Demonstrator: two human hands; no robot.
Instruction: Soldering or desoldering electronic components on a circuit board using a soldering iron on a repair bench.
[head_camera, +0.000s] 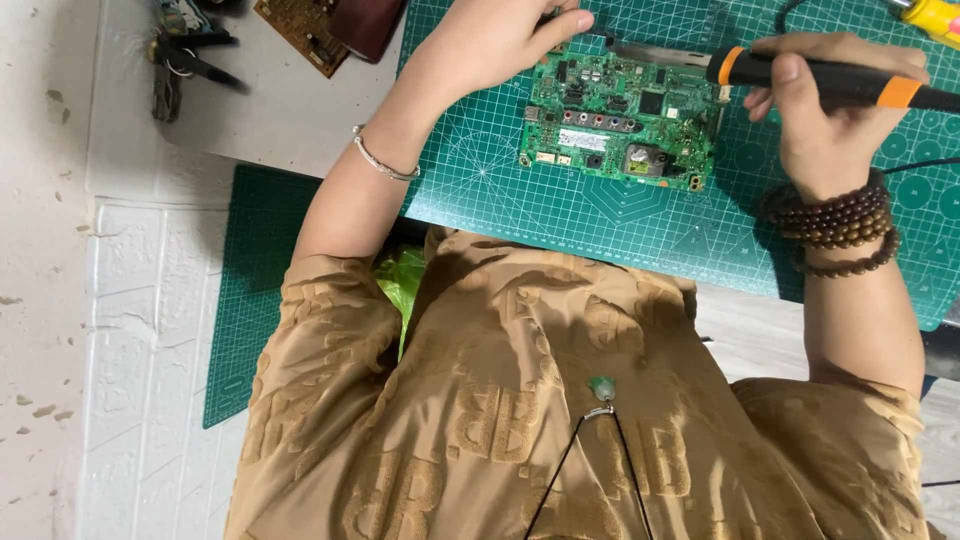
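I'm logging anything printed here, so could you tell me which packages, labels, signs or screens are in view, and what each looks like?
Label: small white rectangular sticker near the middle of the green circuit board, dark print, at.
Cutting mat: teal, printed with a white grid and angle lines, under the board.
No packages, signs or screens visible.

Even, fairly bright, diffuse light fills the head view, with no hard glare. Soft shadows fall beneath the torso onto the green gridded cutting mat (560, 215). Focus is sharp at centre; the dark tool cluster (185, 55) at top left looks slightly soft.
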